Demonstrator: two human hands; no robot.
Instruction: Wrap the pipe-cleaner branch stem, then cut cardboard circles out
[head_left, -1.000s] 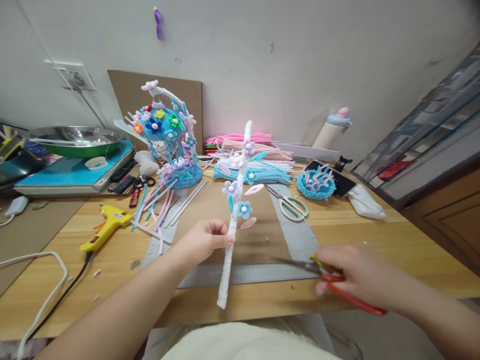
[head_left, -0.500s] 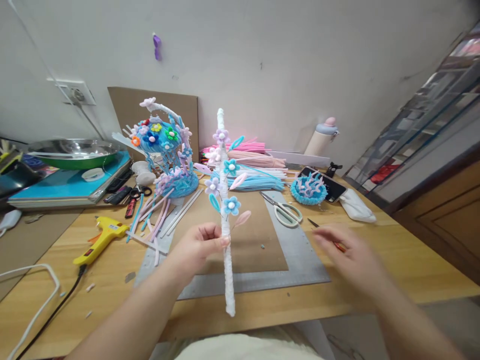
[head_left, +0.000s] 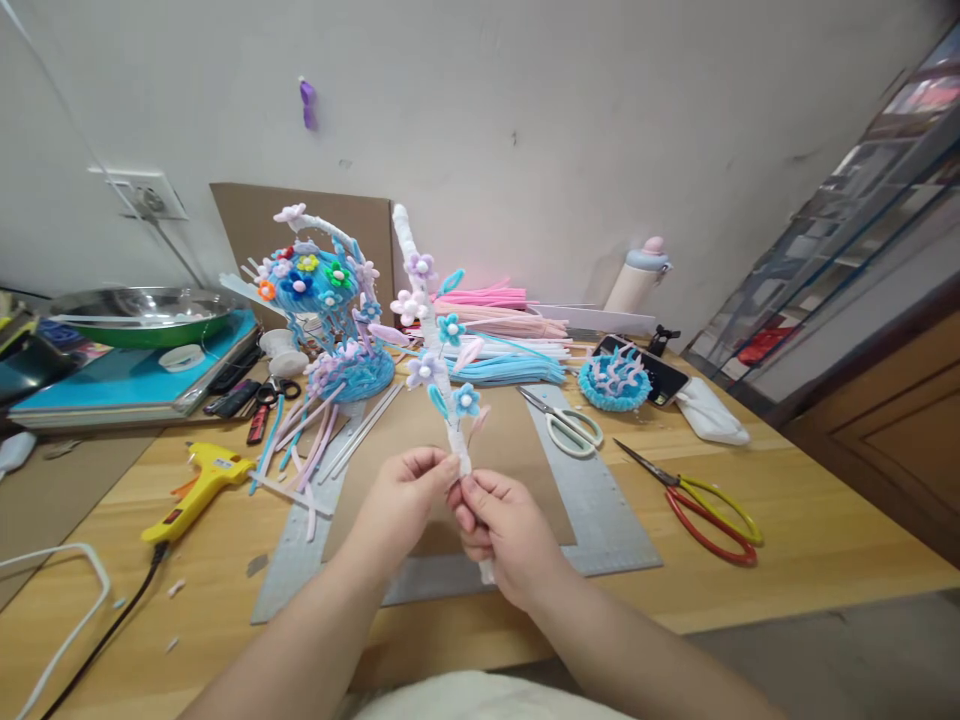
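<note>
A white-wrapped stem [head_left: 442, 362] with fuzzy purple, pink and blue flowers and leaves stands over the mat, its top leaning left. My left hand [head_left: 409, 495] is closed round its lower part, thumb on the front. Just below, my right hand [head_left: 506, 525] also grips the stem, fingers closed around it. The stem's lower end shows beneath my right hand; the part within the fingers is hidden. Scissors with red and yellow handles [head_left: 711, 520] lie on the table to the right of my hands.
A brown board [head_left: 525, 480] lies on a grey cutting mat [head_left: 615, 540]. White-handled scissors [head_left: 574, 430] rest at its right. A yellow glue gun [head_left: 199, 490] is at left. Behind stand a blue flowered ornament [head_left: 352, 370], bundled pipe cleaners [head_left: 510, 368] and a small blue basket [head_left: 615, 385].
My right hand has let go of the red-and-yellow scissors on the right and moved left to take hold of the stem. The stem's top now tilts left.
</note>
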